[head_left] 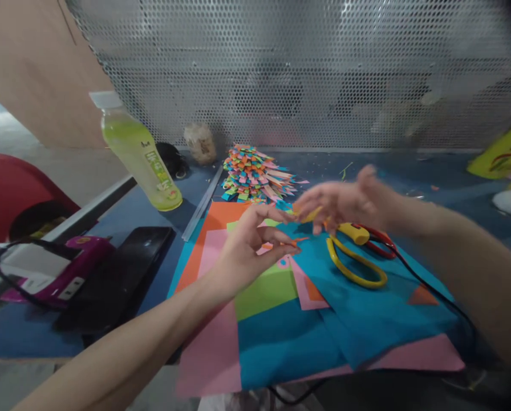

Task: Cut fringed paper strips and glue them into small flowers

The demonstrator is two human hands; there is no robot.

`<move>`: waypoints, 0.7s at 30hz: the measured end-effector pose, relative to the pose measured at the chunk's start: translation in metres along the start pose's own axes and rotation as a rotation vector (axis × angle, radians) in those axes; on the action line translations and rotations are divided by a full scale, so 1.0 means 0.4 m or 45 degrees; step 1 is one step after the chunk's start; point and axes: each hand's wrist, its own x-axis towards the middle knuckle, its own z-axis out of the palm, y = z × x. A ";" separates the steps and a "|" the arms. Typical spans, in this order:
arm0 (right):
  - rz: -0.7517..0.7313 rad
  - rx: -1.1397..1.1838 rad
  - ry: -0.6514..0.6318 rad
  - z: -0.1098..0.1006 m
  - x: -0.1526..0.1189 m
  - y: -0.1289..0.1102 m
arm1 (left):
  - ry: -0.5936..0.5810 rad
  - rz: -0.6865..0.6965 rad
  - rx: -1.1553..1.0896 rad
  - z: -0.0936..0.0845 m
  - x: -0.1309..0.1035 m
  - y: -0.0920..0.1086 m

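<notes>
My left hand is over the coloured paper sheets, its thumb and a fingertip pinched together at a small orange paper strip. To its right my right hand is raised with fingers spread, slightly blurred, and nothing shows in it. Below the right hand lie yellow-handled scissors on blue paper. Beside them is a yellow and red tool, partly covered by the hand. Green paper and pink paper lie under the left hand. Behind both hands stands a cone-shaped pile of small folded coloured papers.
A tilted-looking bottle of green drink stands at the left, near a clear strip. A black phone and a purple power strip lie front left. A black cord crosses at right. A perforated metal panel rises behind.
</notes>
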 end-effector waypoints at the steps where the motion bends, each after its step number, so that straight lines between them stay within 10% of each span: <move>1: 0.058 0.085 -0.067 0.012 0.007 0.005 | 0.026 0.047 0.054 0.001 0.000 -0.002; 5: 0.311 0.054 -0.084 0.063 0.026 0.027 | 0.014 0.172 0.259 0.005 -0.002 -0.006; 17: -0.276 -0.553 0.184 0.093 -0.006 0.054 | -0.114 -0.392 -0.130 0.007 0.006 -0.002; 21: -0.396 -0.304 0.396 0.047 -0.052 0.002 | -0.127 -0.420 -0.162 0.001 0.006 -0.012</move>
